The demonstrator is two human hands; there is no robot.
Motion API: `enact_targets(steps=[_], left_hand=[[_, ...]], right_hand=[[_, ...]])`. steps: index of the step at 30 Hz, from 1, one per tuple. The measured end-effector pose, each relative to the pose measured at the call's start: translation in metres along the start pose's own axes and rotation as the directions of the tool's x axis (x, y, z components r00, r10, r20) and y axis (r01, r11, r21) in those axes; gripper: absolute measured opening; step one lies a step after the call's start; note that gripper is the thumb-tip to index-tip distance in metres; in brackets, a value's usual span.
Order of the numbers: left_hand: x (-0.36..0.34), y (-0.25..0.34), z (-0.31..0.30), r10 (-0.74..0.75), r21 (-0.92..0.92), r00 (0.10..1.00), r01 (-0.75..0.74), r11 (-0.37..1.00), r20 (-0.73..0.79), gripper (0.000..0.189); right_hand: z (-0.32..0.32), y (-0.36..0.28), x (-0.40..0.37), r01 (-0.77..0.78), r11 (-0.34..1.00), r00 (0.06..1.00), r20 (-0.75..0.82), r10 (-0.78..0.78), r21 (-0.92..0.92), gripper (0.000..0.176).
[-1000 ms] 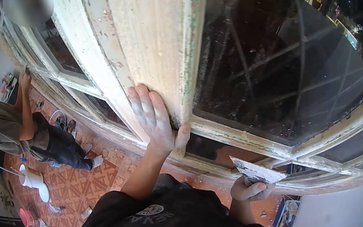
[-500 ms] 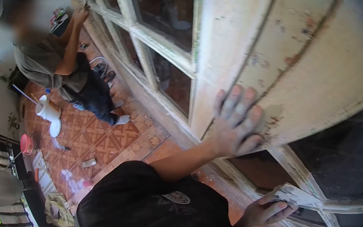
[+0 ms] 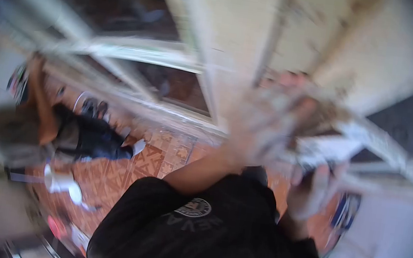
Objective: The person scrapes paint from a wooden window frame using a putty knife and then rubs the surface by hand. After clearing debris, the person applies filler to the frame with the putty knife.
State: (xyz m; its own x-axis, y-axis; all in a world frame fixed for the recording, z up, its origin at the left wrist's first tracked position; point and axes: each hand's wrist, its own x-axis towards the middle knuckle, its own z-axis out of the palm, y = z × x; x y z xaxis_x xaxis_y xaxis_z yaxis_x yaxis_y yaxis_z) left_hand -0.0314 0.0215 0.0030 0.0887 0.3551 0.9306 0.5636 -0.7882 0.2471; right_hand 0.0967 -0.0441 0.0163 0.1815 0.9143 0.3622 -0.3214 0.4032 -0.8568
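Note:
My left hand (image 3: 271, 119), dusted whitish and blurred, reaches up with its fingers stretched out over the lower end of the cream wooden panel (image 3: 303, 42). Chipped paint and dark grooves mark that panel. Just right of it, my right hand (image 3: 313, 194) grips a pale rectangular block (image 3: 327, 150) with grey patches. The block's far end lies close against the white window frame (image 3: 374, 139), near my left hand's thumb side. Motion smears its outline.
At the left another person (image 3: 22, 127) reaches up to the same window frame. A white bucket (image 3: 58, 180) and a reddish container (image 3: 56, 227) stand on the patterned tile floor (image 3: 152, 161). Glass panes (image 3: 178, 88) sit between the frame bars.
My right hand has brought the block up and left, close to my left hand. The view has swung, shifting the other person left and lower. My left hand remains at the panel.

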Motion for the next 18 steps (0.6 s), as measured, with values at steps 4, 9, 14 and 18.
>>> enact_targets(steps=[4,9,14,18], left_hand=[[-0.027,0.005,-0.007,-0.214,-0.54,0.969,0.114,0.834,-0.125,0.044],[-0.033,0.023,-0.011,-0.279,-0.677,0.96,0.215,0.704,0.015,0.047],[-0.019,0.032,-0.005,-0.469,-0.731,0.804,0.56,0.39,0.366,0.033],[-0.011,0.027,0.006,-0.487,-0.805,0.78,0.548,0.227,0.393,0.028]], right_hand=[[0.006,0.005,-0.002,0.003,0.995,0.998,0.063,-0.009,0.101,0.019],[0.006,0.008,-0.006,-0.139,0.987,0.983,0.134,0.127,0.082,0.014],[0.013,0.011,-0.01,-0.13,0.99,0.985,0.104,0.136,-0.063,0.023],[0.013,0.015,-0.005,-0.066,0.991,0.988,0.13,0.081,-0.119,0.03]])
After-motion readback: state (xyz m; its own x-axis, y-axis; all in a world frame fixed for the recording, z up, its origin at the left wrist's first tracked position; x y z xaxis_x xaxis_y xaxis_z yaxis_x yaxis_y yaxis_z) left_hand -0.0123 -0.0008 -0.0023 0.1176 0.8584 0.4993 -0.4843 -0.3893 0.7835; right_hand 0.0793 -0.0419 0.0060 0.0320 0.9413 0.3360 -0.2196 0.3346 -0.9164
